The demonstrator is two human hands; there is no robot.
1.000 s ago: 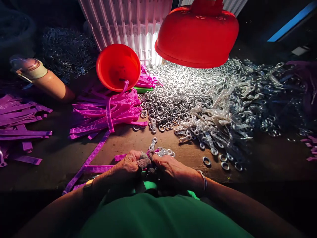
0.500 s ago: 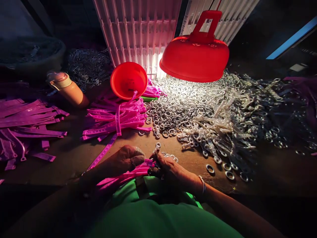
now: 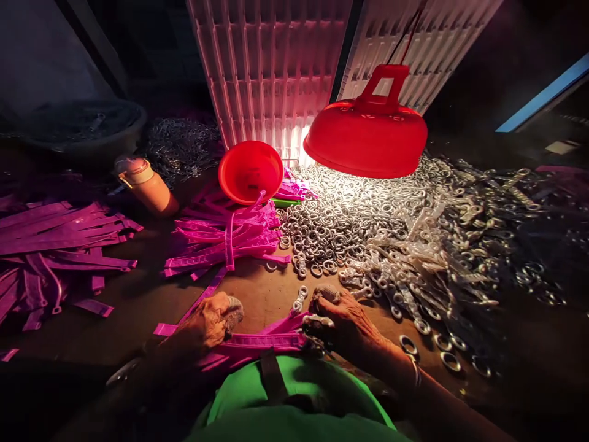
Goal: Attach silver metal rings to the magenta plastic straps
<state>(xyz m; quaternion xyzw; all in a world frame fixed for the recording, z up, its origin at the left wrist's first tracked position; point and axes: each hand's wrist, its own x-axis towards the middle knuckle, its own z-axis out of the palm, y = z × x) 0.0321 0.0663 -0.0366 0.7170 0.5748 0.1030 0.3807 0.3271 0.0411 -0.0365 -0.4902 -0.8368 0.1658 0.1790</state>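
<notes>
My left hand [image 3: 214, 320] is curled closed over a bundle of long pink straps [image 3: 262, 341], which stretches across my lap. At the bundle's right end, my right hand [image 3: 338, 316] has its fingers closed round the strap ends. Some fingertips on both hands wear whitish, dirty covers. Just left of my right fingers, a short row of joined metal rings [image 3: 300, 299] lies on the wooden table [image 3: 257, 291]. What sits inside my right fingers is partly hidden. Another pink strap slants away beyond my left hand.
A red lamp [image 3: 368, 138] hangs over a heap of metal rings [image 3: 340, 215]. Whitish ringed strips [image 3: 423, 264] lie to its right. A red bowl [image 3: 251, 173] tops a pink strap pile [image 3: 221, 239]. An orange bottle [image 3: 150, 187] and more pink straps [image 3: 50, 233] are left.
My hands have moved apart, left hand leftward and right hand rightward. The ringed piece held up at my right fingertips now lies beside them. The view has tilted slightly upward.
</notes>
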